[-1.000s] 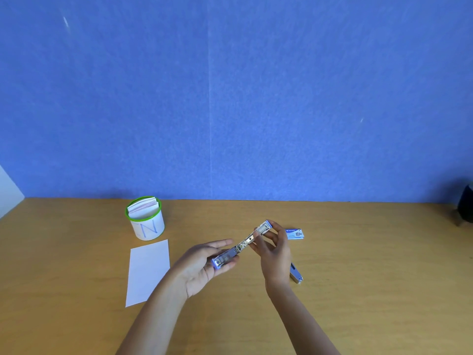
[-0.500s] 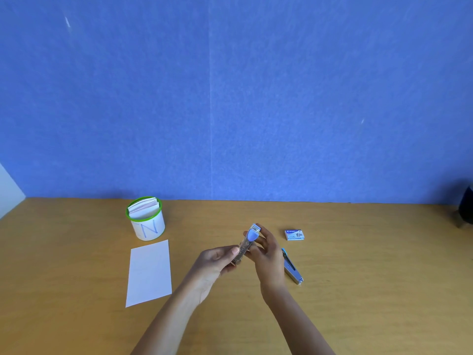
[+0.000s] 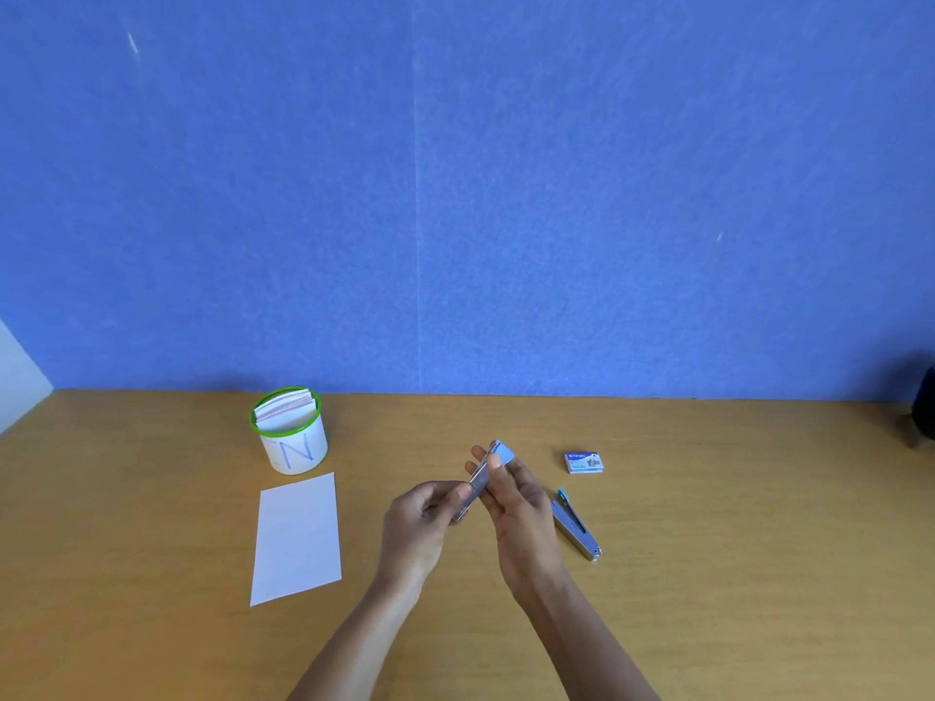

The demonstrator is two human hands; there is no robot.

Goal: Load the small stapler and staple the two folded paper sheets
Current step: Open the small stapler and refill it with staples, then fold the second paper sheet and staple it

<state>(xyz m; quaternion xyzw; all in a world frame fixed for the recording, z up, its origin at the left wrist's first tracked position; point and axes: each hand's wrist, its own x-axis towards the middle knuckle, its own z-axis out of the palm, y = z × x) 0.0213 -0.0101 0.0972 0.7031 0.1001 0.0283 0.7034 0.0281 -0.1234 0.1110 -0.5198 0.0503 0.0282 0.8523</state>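
- We see the small stapler [image 3: 478, 485] held tilted above the table [image 3: 708, 548], blue end up
- The left hand [image 3: 422, 518] pinches its lower end, and the right hand [image 3: 518, 513] has its fingers curled round the upper part
- It looks closed, though the view is too blurred to be sure
- The paper sheet [image 3: 296, 538] lies to the left, the staple box [image 3: 583, 462] to the right

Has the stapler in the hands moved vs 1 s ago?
Yes. The stapler, gripped by left hand and right hand, has tilted steeper; its blue tip is now farther left of the staple box.
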